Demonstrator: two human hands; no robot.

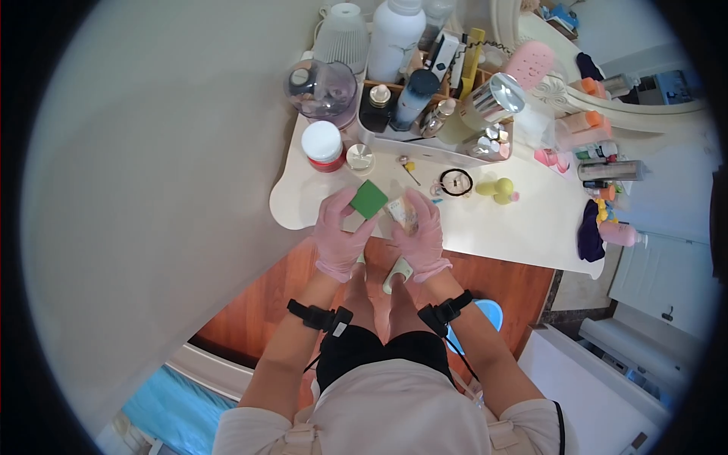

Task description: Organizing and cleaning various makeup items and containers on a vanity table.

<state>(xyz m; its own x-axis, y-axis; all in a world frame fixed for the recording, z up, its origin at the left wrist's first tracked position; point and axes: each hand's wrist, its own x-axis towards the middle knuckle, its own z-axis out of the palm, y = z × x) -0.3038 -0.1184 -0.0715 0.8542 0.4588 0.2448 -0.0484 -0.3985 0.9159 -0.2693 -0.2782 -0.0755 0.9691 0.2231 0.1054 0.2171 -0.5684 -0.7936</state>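
In a thin pink glove, my left hand (341, 233) grips a small green square piece (369, 199), perhaps a lid or a box, between thumb and fingers. My right hand (420, 236), gloved the same way, holds a small pale printed item (402, 214), which the fingers partly cover. The two held things are close together but apart, over the front edge of the white dressing table (495, 230). Just beyond my left hand stand a white-lidded red jar (322, 142) and a small jar with a metallic lid (360, 157).
A white organizer (421, 152) packed with bottles fills the back. Nearby lie a black hair tie (456, 182), a yellow-green figure (500, 189) and a cotton swab (410, 173). A pink pump bottle (619, 234) is at the right. A wall (159, 170) borders the left.
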